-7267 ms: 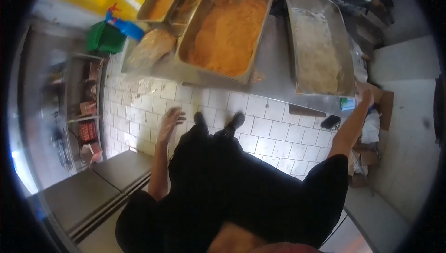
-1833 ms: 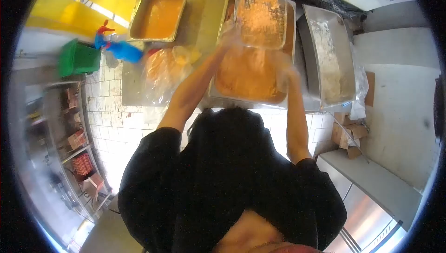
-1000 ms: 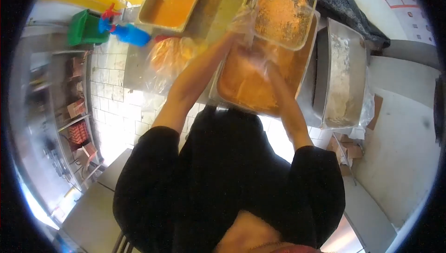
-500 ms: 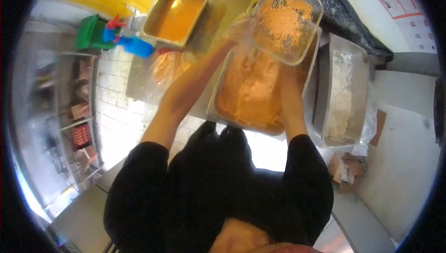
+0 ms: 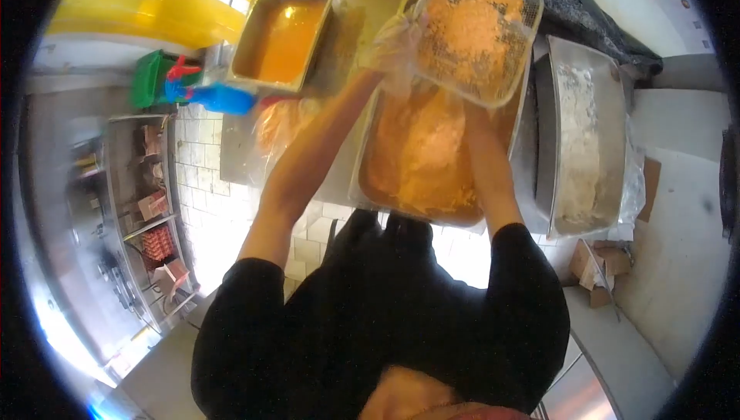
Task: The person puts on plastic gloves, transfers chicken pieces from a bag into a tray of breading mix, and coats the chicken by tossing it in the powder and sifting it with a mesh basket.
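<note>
A rectangular mesh basket (image 5: 532, 15) with orange crumbly bits in it is held above a large metal pan (image 5: 360, 173). Orange powdery coating (image 5: 424, 142) fills much of the pan. My left hand (image 5: 393, 46), in a clear plastic glove, is closed on the basket's left side. From the lower right, my right forearm (image 5: 489, 161) reaches up under the basket, which hides that hand and its fingers. Left of the pan lies a clear plastic bag (image 5: 281, 127) with something orange inside, partly behind my left arm.
A deep metal pan (image 5: 240, 65) of orange liquid stands at the back left. Beside it are a blue spray bottle (image 5: 222, 99) and a green bin (image 5: 146, 84). On the right sits a long metal pan (image 5: 609, 142) with white powder. Cardboard (image 5: 601, 269) lies below it.
The view has shifted slightly, so the surroundings sit a little differently in the frame. My left hand stays on the basket, which remains over the pan.
</note>
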{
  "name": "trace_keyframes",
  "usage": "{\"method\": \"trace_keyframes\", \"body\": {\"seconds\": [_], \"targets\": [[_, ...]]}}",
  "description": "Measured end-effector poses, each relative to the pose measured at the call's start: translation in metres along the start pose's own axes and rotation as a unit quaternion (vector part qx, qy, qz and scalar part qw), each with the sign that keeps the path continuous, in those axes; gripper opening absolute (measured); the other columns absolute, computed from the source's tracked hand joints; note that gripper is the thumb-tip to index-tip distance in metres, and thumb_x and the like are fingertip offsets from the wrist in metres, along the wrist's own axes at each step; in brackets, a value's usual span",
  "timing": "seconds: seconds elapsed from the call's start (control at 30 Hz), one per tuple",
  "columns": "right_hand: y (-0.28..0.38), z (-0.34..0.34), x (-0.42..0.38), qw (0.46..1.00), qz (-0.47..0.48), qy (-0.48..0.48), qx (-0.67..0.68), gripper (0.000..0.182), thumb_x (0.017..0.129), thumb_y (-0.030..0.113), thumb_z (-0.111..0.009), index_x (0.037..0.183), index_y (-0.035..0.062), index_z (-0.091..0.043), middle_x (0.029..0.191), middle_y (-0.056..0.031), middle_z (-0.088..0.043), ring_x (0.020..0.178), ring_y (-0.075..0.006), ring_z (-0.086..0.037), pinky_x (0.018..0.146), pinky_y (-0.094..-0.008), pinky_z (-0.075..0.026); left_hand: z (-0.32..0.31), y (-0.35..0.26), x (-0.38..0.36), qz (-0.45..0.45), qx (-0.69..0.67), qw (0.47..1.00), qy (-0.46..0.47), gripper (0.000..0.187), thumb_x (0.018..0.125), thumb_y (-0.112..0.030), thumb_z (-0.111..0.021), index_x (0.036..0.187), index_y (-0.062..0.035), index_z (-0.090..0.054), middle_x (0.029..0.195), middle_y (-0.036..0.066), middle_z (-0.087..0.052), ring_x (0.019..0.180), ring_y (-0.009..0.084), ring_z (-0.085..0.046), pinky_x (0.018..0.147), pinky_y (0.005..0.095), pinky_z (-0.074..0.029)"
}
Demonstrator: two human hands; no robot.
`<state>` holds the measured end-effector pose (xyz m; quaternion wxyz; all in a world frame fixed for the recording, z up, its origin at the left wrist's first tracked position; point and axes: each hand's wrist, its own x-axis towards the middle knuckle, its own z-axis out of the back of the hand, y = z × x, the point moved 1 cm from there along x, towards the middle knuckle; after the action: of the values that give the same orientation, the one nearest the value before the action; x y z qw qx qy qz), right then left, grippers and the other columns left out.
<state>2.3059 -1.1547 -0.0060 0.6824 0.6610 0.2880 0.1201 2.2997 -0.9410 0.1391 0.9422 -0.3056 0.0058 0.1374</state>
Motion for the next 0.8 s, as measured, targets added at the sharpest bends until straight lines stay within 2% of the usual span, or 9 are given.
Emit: {"method": "trace_keyframes", "body": {"seconds": [0.13, 0.2, 0.3, 0.37, 0.43, 0.6, 0.73, 0.8], "targets": [[-0.02, -0.013, 0.038, 1.0, -0.002, 0.021, 0.022, 0.046, 0.094, 0.032, -0.056, 0.132, 0.0051, -0.049, 0.134, -0.0113, -0.052, 0.117, -0.0237, -0.053, 0.099, -0.0322, -0.042, 0.002, -0.015, -0.007, -0.011, 0.012, 1.0, -0.007, 0.038, 0.097, -0.023, -0.047, 0.133, -0.0102, -0.047, 0.093, 0.008, -0.061, 0.08, 0.0203, -0.06, 0.071, 0.0324, -0.05], [-0.017, -0.022, 0.044, 0.996, -0.01, 0.066, 0.065, 0.047, 0.094, 0.032, -0.056, 0.132, 0.0053, -0.049, 0.134, -0.0114, -0.052, 0.117, -0.0237, -0.053, 0.099, -0.0321, -0.042, 0.002, -0.018, -0.005, -0.01, 0.018, 1.0, 0.001, 0.039, 0.098, -0.024, -0.047, 0.134, -0.0107, -0.046, 0.095, 0.009, -0.062, 0.081, 0.0206, -0.06, 0.071, 0.0324, -0.051], [0.0, -0.034, 0.026, 0.973, -0.047, 0.153, 0.165, 0.047, 0.094, 0.033, -0.057, 0.132, 0.0055, -0.049, 0.135, -0.0115, -0.052, 0.117, -0.0239, -0.053, 0.099, -0.032, -0.042, 0.002, -0.025, 0.002, -0.007, 0.028, 0.999, 0.021, 0.04, 0.098, -0.025, -0.047, 0.135, -0.0115, -0.045, 0.098, 0.01, -0.062, 0.082, 0.0211, -0.06, 0.073, 0.0323, -0.051], [0.004, -0.036, 0.001, 0.969, -0.063, 0.181, 0.155, 0.047, 0.094, 0.033, -0.057, 0.131, 0.0056, -0.049, 0.135, -0.0115, -0.052, 0.117, -0.0239, -0.053, 0.098, -0.032, -0.042, 0.006, -0.031, 0.006, 0.01, 0.023, 0.999, 0.032, 0.041, 0.098, -0.026, -0.047, 0.136, -0.012, -0.044, 0.1, 0.011, -0.062, 0.083, 0.0214, -0.061, 0.073, 0.0322, -0.052], [0.008, -0.03, -0.018, 0.98, -0.058, 0.168, 0.093, 0.047, 0.094, 0.033, -0.057, 0.131, 0.0056, -0.05, 0.134, -0.0115, -0.052, 0.116, -0.0239, -0.053, 0.098, -0.0321, -0.042, 0.012, -0.033, 0.006, 0.126, 0.002, 0.991, 0.041, 0.032, 0.1, -0.025, -0.044, 0.127, -0.0121, -0.055, 0.096, 0.007, -0.062, 0.081, 0.0185, -0.059, 0.074, 0.0313, -0.049], [0.006, -0.005, -0.037, 0.997, -0.038, 0.069, 0.007, 0.045, 0.094, 0.032, -0.056, 0.13, 0.0054, -0.05, 0.133, -0.0113, -0.053, 0.116, -0.0238, -0.053, 0.098, -0.0323, -0.043, 0.019, -0.017, -0.005, 0.036, -0.011, 0.999, 0.022, 0.035, 0.098, -0.026, -0.046, 0.13, -0.0117, -0.052, 0.103, 0.009, -0.06, 0.089, 0.0205, -0.057, 0.078, 0.0331, -0.048], [-0.014, -0.007, -0.006, 0.998, -0.018, 0.001, -0.058, 0.044, 0.094, 0.032, -0.055, 0.129, 0.0053, -0.051, 0.131, -0.0112, -0.053, 0.115, -0.0238, -0.054, 0.097, -0.0324, -0.043, 0.022, -0.011, -0.018, 0.001, -0.023, 1.0, 0.001, 0.038, 0.097, -0.026, -0.047, 0.132, -0.0114, -0.049, 0.109, 0.01, -0.058, 0.095, 0.0221, -0.056, 0.082, 0.0345, -0.047], [-0.027, -0.014, 0.012, 0.998, -0.017, 0.003, -0.066, 0.044, 0.094, 0.032, -0.055, 0.129, 0.0053, -0.051, 0.131, -0.0112, -0.054, 0.115, -0.0238, -0.054, 0.097, -0.0325, -0.043, 0.024, -0.008, -0.024, -0.007, -0.032, 0.999, -0.004, 0.04, 0.096, -0.026, -0.047, 0.133, -0.0112, -0.048, 0.111, 0.011, -0.057, 0.098, 0.0229, -0.055, 0.083, 0.0353, -0.047]]}}
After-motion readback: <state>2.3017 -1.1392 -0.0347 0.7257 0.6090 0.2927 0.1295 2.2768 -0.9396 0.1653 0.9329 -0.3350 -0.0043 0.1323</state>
